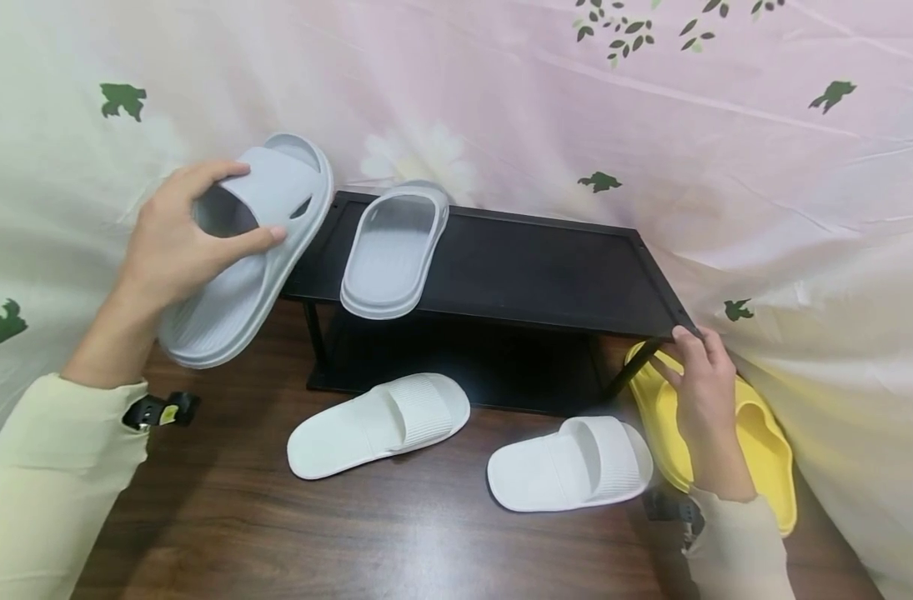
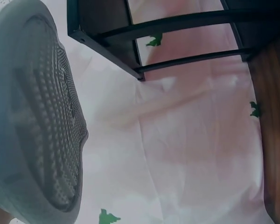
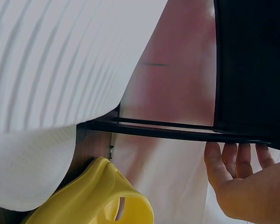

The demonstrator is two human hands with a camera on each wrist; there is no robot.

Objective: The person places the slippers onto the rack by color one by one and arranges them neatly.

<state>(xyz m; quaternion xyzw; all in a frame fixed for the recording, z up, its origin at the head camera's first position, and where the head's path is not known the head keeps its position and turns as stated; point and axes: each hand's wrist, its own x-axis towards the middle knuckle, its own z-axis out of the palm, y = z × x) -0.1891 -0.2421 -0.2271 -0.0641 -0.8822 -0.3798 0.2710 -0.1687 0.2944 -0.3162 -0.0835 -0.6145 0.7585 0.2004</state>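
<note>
On the shoe rack (image 1: 534, 267), one grey slide (image 1: 390, 258) is placed; beside it, a second slide (image 1: 223, 321) is pinched by the wide-spread left hand (image 1: 174, 237). A corner is touched by the right hand (image 1: 707, 404), fingers nearly straight. Two white slides (image 1: 527, 475) lie below.

- Head view: from above, it looks forward and down; the black rack (image 1: 531, 267) spans mid-frame, the floor (image 1: 411, 533) the bottom, the fabric (image 1: 486, 100) the top.
- Left wrist view: low and turned sideways, floor down the right edge, facing the fabric; the grey slipper (image 2: 46, 121) is very near, filling the left, the rack farther off at the top.
- Right wrist view: also sideways; a white slipper (image 3: 60, 65) looms close at upper left, the right hand (image 3: 247, 186) beyond at lower right.
- Head and left wrist share the grey slipper, rack and fabric; head and right wrist share that hand, the rack and the yellow slipper (image 3: 84, 200).
</note>
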